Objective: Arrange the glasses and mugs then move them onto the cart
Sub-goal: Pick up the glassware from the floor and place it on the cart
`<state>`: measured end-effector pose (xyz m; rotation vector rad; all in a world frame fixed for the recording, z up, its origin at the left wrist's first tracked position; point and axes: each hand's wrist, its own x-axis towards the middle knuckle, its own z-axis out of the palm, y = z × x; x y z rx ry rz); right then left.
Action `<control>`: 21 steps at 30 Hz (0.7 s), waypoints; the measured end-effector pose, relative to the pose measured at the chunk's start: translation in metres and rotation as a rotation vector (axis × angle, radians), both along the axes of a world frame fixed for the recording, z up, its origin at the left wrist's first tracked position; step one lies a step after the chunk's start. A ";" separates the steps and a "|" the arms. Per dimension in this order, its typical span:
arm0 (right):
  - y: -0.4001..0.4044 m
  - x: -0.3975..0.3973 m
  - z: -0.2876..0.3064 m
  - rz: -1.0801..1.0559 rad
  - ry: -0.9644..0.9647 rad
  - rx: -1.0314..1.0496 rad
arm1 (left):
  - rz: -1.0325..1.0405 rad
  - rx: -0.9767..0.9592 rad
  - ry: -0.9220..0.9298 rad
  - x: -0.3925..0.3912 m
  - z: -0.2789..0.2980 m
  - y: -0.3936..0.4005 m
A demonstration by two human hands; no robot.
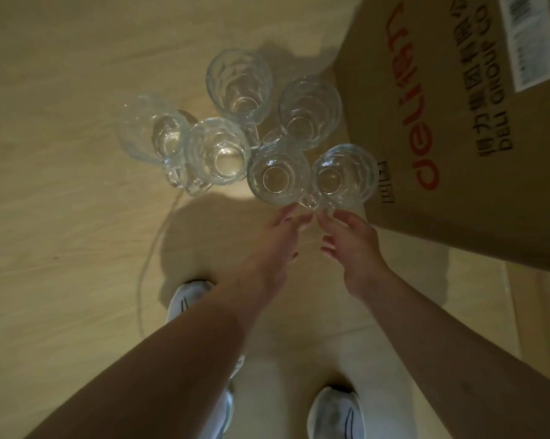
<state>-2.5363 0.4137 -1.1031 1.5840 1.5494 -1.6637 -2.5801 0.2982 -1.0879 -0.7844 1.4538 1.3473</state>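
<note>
Six clear glass mugs are counted on the pale wooden floor [61, 153], all upright and seen from above, clustered just left of one large cardboard box [457, 128] (red lettering runs along its side). Closest to the box stands the nearest-box mug [345, 175], touching or almost touching the carton's corner. Just left of it is the front middle mug [278, 174], and further from the box the left-centre mug [218, 152] and the far-left mug [153, 133]. Behind these, away from the person, are the back mug [239, 80] and the back-right mug [310, 110], the latter just beside the box edge.

Two bare hands are extended towards the front pair. The left hand [278, 239] is placed with its fingertips at the handle of the front middle mug; the right hand [351, 240] is placed at the handle of the nearest-box mug. The fingers of both appear loosely apart, yet whether either handle is actually pinched cannot be told in the dim, blurred view.

Two white shoes [333, 413] are seen below, well apart from the box
</note>
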 end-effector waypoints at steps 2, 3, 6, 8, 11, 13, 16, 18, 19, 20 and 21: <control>-0.003 -0.001 -0.006 0.012 0.034 -0.004 | 0.031 0.048 -0.010 0.000 -0.005 0.005; -0.004 -0.001 -0.008 0.020 0.053 0.005 | 0.035 0.058 -0.007 -0.001 -0.009 0.007; -0.005 0.002 -0.013 0.048 0.072 0.041 | 0.078 0.112 -0.020 -0.003 -0.012 0.011; -0.003 0.006 -0.011 0.031 0.063 0.063 | 0.074 0.155 -0.025 -0.003 -0.010 0.011; 0.004 0.016 -0.005 0.025 0.051 0.101 | 0.042 0.129 -0.027 -0.002 -0.003 0.009; 0.008 0.024 0.004 0.032 0.039 0.097 | 0.088 0.090 -0.056 0.000 0.006 0.005; 0.013 0.034 0.019 0.019 0.000 0.041 | 0.100 0.008 -0.073 0.004 0.022 -0.003; 0.017 0.036 0.035 -0.029 -0.043 -0.042 | 0.098 -0.041 -0.122 0.003 0.035 -0.008; 0.018 0.037 0.044 -0.060 -0.067 -0.080 | 0.085 -0.072 -0.149 0.001 0.045 -0.010; 0.020 0.038 0.056 -0.081 -0.090 -0.108 | 0.060 -0.102 -0.174 0.000 0.057 -0.013; 0.020 0.039 0.068 -0.090 -0.114 -0.128 | 0.020 -0.122 -0.189 0.000 0.071 -0.017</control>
